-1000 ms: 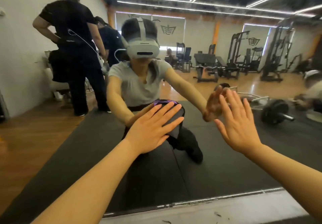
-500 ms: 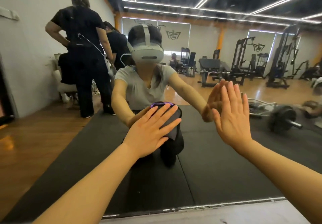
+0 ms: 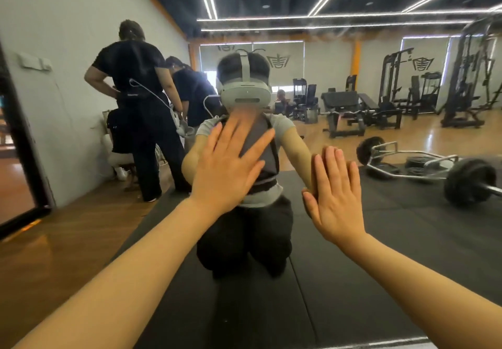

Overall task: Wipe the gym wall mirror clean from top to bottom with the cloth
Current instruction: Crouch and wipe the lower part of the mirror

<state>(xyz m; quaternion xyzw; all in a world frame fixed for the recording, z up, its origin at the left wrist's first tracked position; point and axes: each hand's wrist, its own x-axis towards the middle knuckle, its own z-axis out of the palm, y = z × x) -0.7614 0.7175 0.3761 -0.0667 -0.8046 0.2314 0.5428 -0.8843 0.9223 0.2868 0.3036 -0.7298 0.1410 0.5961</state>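
The wall mirror (image 3: 380, 240) fills nearly the whole view and reflects me kneeling on a black mat. My left hand (image 3: 225, 169) presses a dark grey cloth (image 3: 260, 153) flat against the glass with straight, spread fingers, at about the height of my reflected chest. Most of the cloth shows above and right of the fingers; the rest is hidden under the palm. My right hand (image 3: 336, 194) lies flat on the glass to the right of the cloth, fingers straight and pointing up, and holds nothing.
The mirror's lower edge (image 3: 380, 344) runs along the bottom right. A dark frame (image 3: 24, 142) stands at the far left. Reflected in the glass are two people in black (image 3: 135, 99) at the left, a barbell (image 3: 461, 180) and gym machines (image 3: 394, 90).
My left hand has slid the cloth upward on the glass, from my reflected lap to chest height. The view has tilted up. My right hand stays flat on the mirror.
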